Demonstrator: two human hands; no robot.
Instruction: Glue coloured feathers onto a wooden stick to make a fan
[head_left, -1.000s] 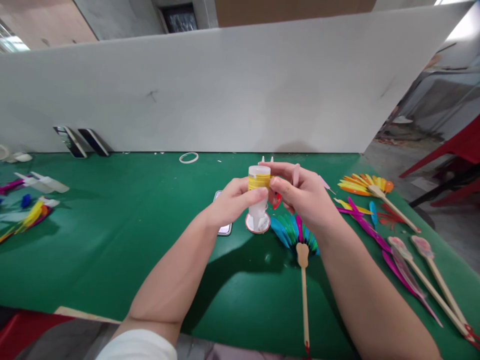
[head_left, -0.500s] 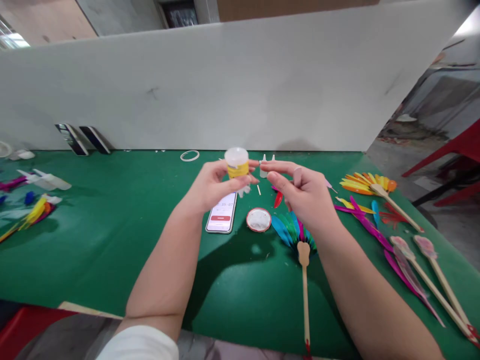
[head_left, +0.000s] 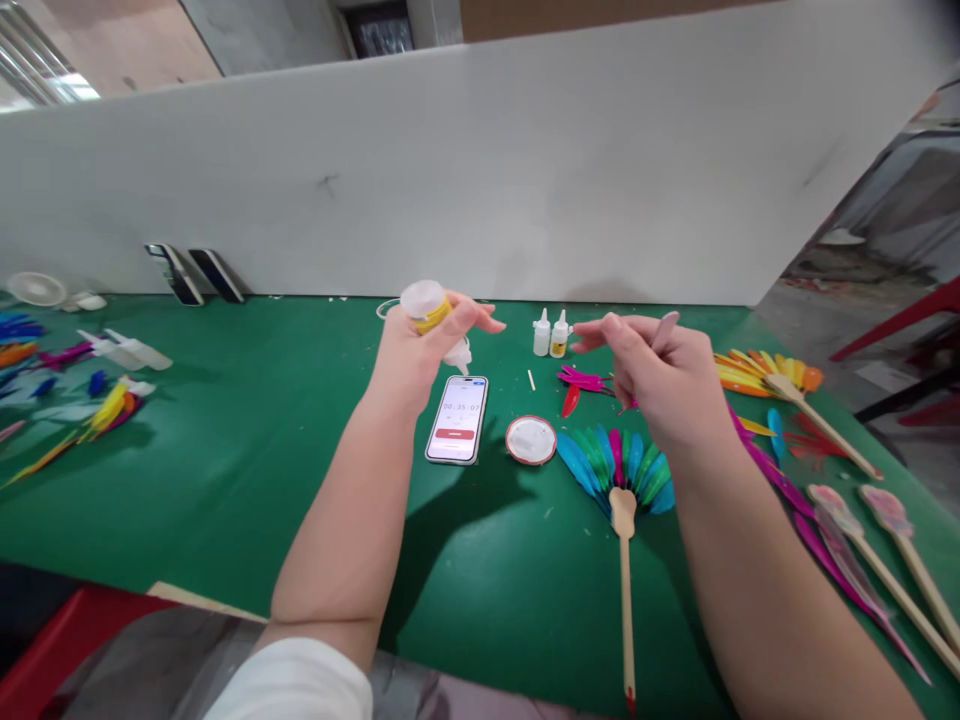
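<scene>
My left hand (head_left: 416,350) is closed round a small glue bottle (head_left: 426,303) with a yellow label. The bottle is tipped over, its nozzle pointing down above a phone (head_left: 457,420) that shows a timer. My right hand (head_left: 664,380) hovers above a feather fan (head_left: 622,465) on a wooden stick. Its fingers are loosely curled and pinch a small pale pink piece (head_left: 666,325). A round red-rimmed lid (head_left: 531,440) holding white glue lies on the green table (head_left: 225,480) between the phone and the fan.
Two small glue bottles (head_left: 550,334) stand by the white partition (head_left: 480,170). Magenta and red feathers (head_left: 579,384) lie near them. At the right lie an orange-yellow fan (head_left: 765,375) and several sticks (head_left: 862,540); loose feathers (head_left: 105,410) lie at the left. Two phones (head_left: 196,274) lean on the partition.
My left hand has lifted the bottle off the glue lid and carried it up and to the left, tipping it. My right hand let go of it and drew away to the right.
</scene>
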